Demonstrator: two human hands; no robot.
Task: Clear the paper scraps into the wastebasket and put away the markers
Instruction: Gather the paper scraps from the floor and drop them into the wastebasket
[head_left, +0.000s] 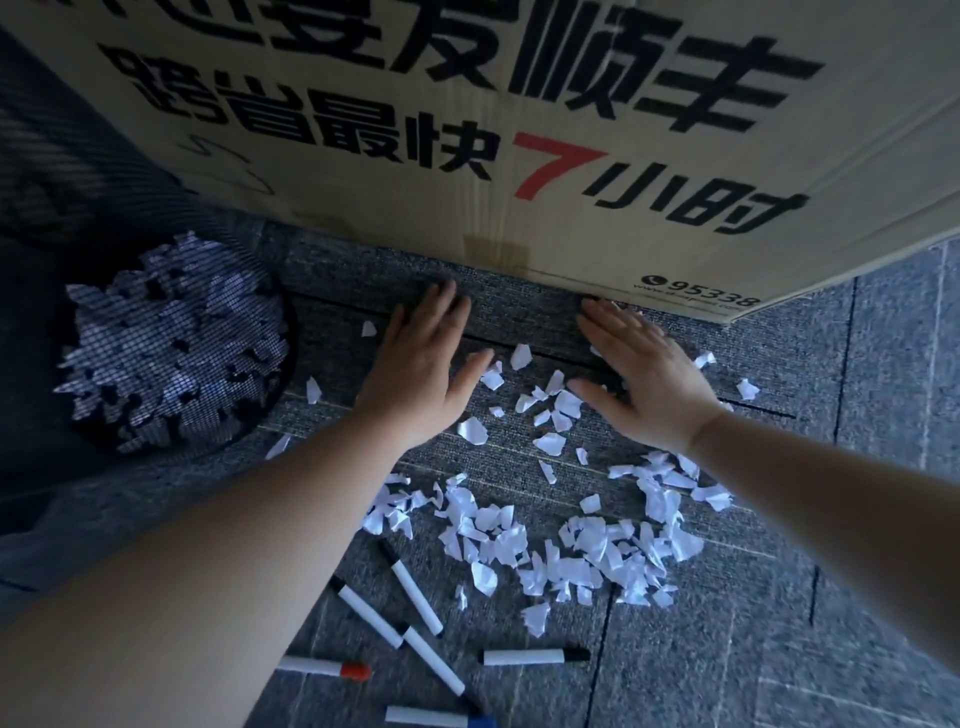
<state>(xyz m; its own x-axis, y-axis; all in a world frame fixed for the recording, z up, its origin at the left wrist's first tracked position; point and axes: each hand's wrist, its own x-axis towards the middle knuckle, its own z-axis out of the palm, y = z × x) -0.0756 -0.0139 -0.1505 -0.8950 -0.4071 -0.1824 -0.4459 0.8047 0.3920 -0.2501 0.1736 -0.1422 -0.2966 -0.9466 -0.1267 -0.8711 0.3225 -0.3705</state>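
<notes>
cardboard box (571, 130) stands at the far side, printed with black characters and a red 7, its lower edge on the grey carpet tiles (753, 649). black mesh wastebasket (171, 343) at the left, already holding a layer of white torn paper, seen through the mesh.

left hand (421, 369) flat, palm down, fingers straight and together, holding nothing; fingertips near the box's base. right hand (644, 379) likewise flat and spread, holding nothing, with a few scraps just beside and partly under its edge. cannot tell whether either palm presses the carpet.

paper scraps (571, 545) scattered between and nearer than the hands, densest in a loose heap below the right forearm; too many to count.

markers (410, 587): six on the carpet near the bottom edge, white barrels; four with black caps, one red (322, 667), one blue (441, 718).
</notes>
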